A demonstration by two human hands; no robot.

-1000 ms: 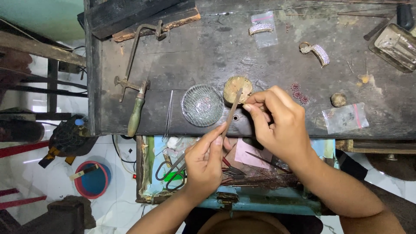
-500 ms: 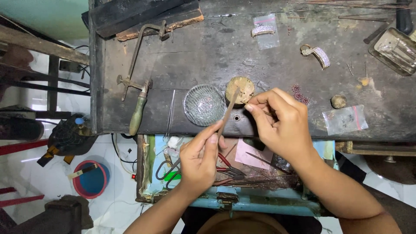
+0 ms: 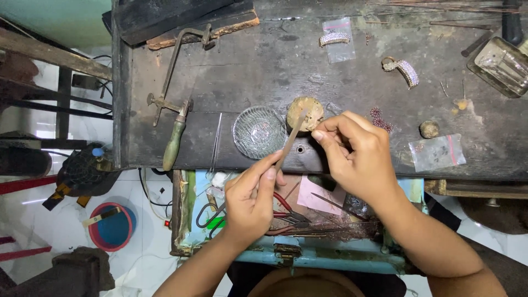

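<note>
While both hands [image 3: 308, 176] stay put, the stick [image 3: 290, 137] tilts slightly steeper.

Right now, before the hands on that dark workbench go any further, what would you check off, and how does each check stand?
1. Left hand grips the thin metal file between thumb and fingers: ok.
2. File's tip rests on the round tan block: ok.
3. Right hand pinches something tiny at its fingertips: cannot tell what.
4. Clear ribbed glass dish sits beside the block, apart from both hands: ok.
5. Green-handled saw frame lies out of the way, left: ok.
</note>
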